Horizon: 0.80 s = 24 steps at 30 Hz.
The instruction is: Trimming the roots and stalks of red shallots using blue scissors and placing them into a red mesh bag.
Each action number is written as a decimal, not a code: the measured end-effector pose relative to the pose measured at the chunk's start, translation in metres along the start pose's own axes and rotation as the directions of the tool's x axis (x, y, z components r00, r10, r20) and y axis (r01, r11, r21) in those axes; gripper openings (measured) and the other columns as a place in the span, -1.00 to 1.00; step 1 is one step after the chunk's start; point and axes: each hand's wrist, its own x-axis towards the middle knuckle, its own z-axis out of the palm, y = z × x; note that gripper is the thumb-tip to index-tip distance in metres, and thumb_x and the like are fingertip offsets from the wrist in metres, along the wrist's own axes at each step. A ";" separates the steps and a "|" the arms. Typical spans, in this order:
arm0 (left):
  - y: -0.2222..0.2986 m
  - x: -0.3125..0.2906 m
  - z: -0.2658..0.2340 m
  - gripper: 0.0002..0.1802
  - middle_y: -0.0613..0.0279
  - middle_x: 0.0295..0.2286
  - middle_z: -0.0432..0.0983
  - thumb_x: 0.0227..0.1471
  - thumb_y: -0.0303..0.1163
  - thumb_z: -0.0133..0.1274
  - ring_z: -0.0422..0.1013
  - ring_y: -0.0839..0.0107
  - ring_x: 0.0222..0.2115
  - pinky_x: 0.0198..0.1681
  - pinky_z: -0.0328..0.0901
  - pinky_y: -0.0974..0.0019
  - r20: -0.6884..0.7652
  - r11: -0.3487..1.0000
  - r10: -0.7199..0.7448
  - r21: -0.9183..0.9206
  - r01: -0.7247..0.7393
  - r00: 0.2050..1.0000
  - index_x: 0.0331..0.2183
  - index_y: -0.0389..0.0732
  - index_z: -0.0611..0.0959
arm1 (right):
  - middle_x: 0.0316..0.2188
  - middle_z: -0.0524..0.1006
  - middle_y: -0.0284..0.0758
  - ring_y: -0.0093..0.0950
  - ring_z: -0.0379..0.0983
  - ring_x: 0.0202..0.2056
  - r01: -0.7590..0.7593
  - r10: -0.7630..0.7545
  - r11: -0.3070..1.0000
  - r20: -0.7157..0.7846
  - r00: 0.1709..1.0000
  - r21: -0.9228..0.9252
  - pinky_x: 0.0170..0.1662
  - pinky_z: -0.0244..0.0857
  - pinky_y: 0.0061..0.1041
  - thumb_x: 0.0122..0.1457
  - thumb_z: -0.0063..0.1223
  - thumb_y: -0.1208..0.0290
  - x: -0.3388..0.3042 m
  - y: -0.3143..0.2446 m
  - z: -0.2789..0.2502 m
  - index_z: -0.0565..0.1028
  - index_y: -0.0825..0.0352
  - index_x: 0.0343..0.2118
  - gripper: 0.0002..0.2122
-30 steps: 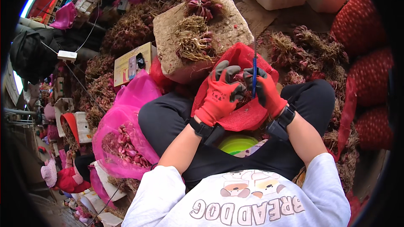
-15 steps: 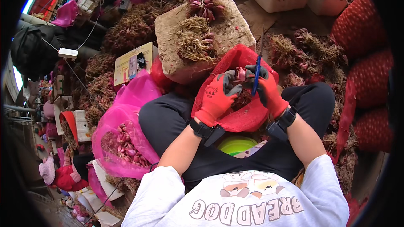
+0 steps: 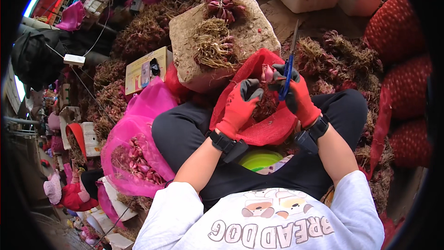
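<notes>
My right hand (image 3: 296, 93), in a red and grey work glove, holds blue-handled scissors (image 3: 288, 71), blades pointing up and away. At its fingertips is a pinkish shallot (image 3: 267, 72). My left hand (image 3: 241, 104), gloved alike, is just left of the shallot and apart from it. Its fingers are loosely curled, with a gap at the thumb and nothing visible in them. Both hands are above a red mesh bag (image 3: 268, 129) spread open in my lap, with shallots and dry roots partly hidden inside.
Bundled shallots (image 3: 215, 41) lie on a worn foam block (image 3: 185, 32) ahead. A pink mesh bag (image 3: 138, 106) holding loose shallots is on the left, near a cardboard box (image 3: 134, 74). Full red sacks (image 3: 397, 28) stack at right. A green bowl (image 3: 259, 159) is between my legs.
My left hand has come away from the shallot and slightly down. My right hand has shifted a little right with the scissors, and the shallot has risen slightly at its fingertips.
</notes>
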 end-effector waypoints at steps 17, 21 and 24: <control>0.018 -0.019 0.010 -0.58 0.06 -0.29 0.44 -0.24 -0.43 0.13 0.40 0.06 -0.35 -0.27 0.31 0.17 0.331 0.719 0.045 0.644 -0.261 0.942 -0.21 -0.24 0.54 | -0.28 0.45 -0.32 -0.51 0.46 -0.27 -0.059 0.058 0.998 0.027 0.998 0.033 -0.14 0.41 -0.43 0.04 0.03 0.51 -0.003 -0.002 0.011 0.34 0.44 -0.06 -0.64; 0.014 0.007 -0.021 -0.60 0.20 -0.24 0.44 0.05 -0.44 -0.05 0.39 0.53 -0.37 -0.33 0.30 0.48 0.281 0.865 -0.203 -0.397 0.306 0.938 -0.04 -0.30 0.41 | -0.20 0.46 -0.27 -0.51 0.46 -0.21 -0.054 0.061 0.998 0.153 0.986 -0.045 -0.13 0.39 -0.49 0.05 0.02 0.45 0.000 -0.008 0.004 0.31 0.45 0.01 -0.57; 0.033 0.008 -0.026 -0.58 0.28 -0.29 0.43 0.10 -0.48 -0.10 0.33 0.66 -0.44 -0.39 0.27 0.57 0.317 0.893 -0.208 -0.324 0.312 0.925 0.02 -0.32 0.34 | -0.23 0.45 -0.32 -0.53 0.45 -0.24 -0.117 0.124 0.992 0.164 0.979 -0.051 -0.13 0.39 -0.49 0.05 0.03 0.49 -0.006 -0.016 0.017 0.31 0.44 0.01 -0.58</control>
